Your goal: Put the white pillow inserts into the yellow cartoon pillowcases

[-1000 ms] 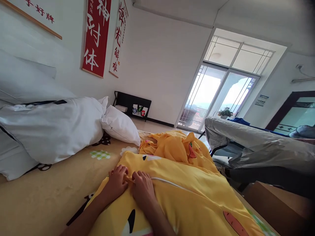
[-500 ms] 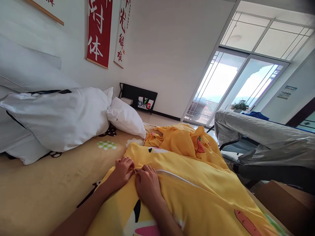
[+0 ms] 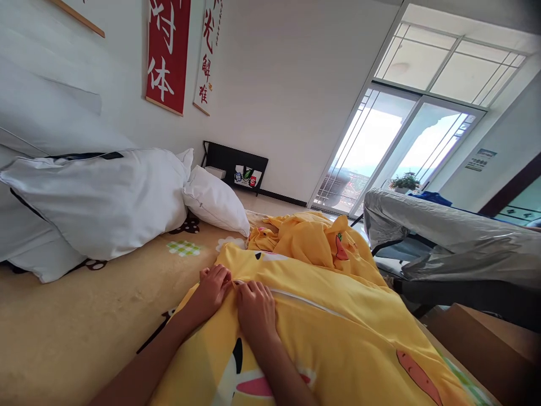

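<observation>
A yellow duvet cover (image 3: 329,332) with carrot and cartoon prints lies across the bed, a white zipper line (image 3: 304,300) running along its edge. My left hand (image 3: 211,292) and my right hand (image 3: 256,309) rest side by side on the cover at the near end of that zipper. Both have their fingers curled and pinched on the fabric at the zipper's start. What sits between the fingertips is too small to see. More yellow fabric (image 3: 308,239) is bunched up beyond the hands.
Large white pillows (image 3: 97,197) and a smaller one (image 3: 215,200) lie at the left on the tan printed sheet (image 3: 84,316). A silver-covered object (image 3: 448,242) stands right of the bed, with a cardboard box (image 3: 486,349) below it. Glass balcony doors (image 3: 380,158) are behind.
The view has tipped slightly, and both hands have crept a little farther along the zipper end of the cover. They stay pinched together on the fabric.
</observation>
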A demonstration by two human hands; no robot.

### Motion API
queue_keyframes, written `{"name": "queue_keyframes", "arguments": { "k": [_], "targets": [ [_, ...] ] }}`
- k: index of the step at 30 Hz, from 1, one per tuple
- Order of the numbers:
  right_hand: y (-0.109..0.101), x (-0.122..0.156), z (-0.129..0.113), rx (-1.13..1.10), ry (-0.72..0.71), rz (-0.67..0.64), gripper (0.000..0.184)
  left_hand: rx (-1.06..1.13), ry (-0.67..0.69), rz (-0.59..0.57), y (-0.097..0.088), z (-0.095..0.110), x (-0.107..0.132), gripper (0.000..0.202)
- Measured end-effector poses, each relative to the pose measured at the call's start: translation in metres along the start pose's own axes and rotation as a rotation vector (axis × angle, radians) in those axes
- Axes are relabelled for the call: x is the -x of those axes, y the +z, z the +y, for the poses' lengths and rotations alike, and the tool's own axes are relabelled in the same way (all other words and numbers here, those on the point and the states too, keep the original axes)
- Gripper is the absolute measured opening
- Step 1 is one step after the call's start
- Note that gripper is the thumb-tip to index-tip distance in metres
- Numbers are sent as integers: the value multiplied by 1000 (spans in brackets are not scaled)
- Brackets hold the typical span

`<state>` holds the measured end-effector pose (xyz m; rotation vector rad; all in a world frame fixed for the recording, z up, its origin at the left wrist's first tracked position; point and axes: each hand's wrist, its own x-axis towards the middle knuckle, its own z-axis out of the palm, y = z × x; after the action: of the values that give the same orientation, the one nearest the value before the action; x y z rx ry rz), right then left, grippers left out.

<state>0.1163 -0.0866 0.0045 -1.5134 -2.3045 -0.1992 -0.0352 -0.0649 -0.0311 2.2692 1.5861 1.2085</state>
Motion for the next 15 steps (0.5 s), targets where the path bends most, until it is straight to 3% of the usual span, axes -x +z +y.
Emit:
{"name": "queue_keyframes", "arguments": {
  "k": [4, 8, 15],
  "targets": [
    [-4, -2, -2, -16, 94, -34, 21, 42, 23, -16, -2, 1, 0, 15],
    [-5, -3, -2, -91, 13, -28, 20, 114, 17, -77, -11, 8, -1, 18],
    [-3, -3, 3, -206, 9, 7, 20, 175, -17, -119, -14, 9, -2, 22]
  ]
}}
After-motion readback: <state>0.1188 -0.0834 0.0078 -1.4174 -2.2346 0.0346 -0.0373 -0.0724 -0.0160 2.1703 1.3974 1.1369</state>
